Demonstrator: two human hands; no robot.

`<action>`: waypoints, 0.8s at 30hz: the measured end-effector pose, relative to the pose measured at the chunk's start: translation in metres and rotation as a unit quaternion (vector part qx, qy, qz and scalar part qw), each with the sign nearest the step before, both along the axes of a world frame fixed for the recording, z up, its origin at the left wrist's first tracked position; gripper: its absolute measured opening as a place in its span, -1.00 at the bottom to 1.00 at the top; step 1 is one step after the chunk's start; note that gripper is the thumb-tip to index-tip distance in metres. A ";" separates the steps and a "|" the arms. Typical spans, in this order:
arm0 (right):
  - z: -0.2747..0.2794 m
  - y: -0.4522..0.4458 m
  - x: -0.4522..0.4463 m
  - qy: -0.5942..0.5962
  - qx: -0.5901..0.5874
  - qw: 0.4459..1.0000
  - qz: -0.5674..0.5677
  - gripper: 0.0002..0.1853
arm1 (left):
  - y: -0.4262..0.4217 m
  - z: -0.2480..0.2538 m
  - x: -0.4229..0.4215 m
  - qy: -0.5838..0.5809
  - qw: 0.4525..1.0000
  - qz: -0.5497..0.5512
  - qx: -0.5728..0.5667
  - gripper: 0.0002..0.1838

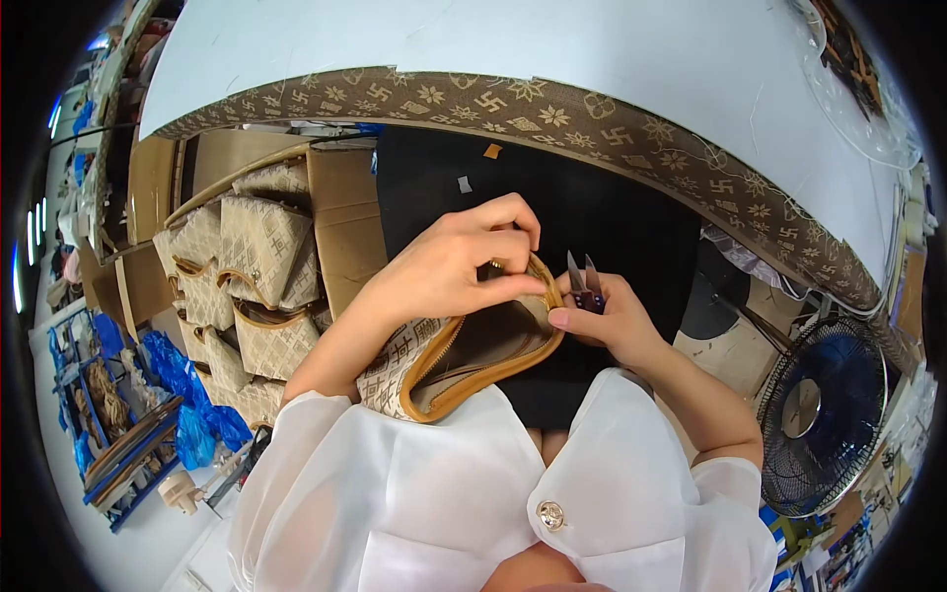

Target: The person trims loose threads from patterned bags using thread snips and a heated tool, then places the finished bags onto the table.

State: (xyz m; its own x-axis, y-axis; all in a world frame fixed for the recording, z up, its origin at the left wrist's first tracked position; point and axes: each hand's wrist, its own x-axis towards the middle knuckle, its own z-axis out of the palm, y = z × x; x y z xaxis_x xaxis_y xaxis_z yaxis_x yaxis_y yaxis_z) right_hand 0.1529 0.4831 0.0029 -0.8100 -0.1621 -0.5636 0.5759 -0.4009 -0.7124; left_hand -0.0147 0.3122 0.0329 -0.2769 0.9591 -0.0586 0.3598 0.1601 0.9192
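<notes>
A beige patterned pouch (pixel 394 379) with tan trim and a zipper lies across my lap, its mouth open and the pale lining showing. My left hand (pixel 459 261) pinches the edge at the far end of the zipper, with thumb and fingers closed there. Opposite it, my right hand (pixel 619 318) holds small thread snips (pixel 588 286), blades pointing up and slightly apart. The right thumb also presses on the trim at the same end of the pouch. What lies between the fingertips is partly hidden.
On the left, a cardboard box (pixel 345 222) holds several similar beige pouches (pixel 264 242). A white table (pixel 473 35) with a brown patterned edge spans the far side. Black cloth (pixel 612 217) covers my lap, with small scraps on it. A floor fan (pixel 824 414) stands at right.
</notes>
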 end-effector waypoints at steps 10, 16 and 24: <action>0.000 0.000 0.002 0.001 -0.009 1.000 0.006 -0.74 | 0.002 0.015 0.007 0.088 0.992 -0.011 -0.087 -0.80; -0.001 0.018 -0.002 0.243 0.171 0.952 0.073 -0.70 | -0.001 -0.010 -0.002 -0.067 0.996 -0.043 0.026 -0.86; 0.052 0.039 -0.021 0.393 0.599 0.664 0.211 -0.70 | 0.000 -0.016 -0.002 -0.202 0.978 -0.013 0.052 -0.90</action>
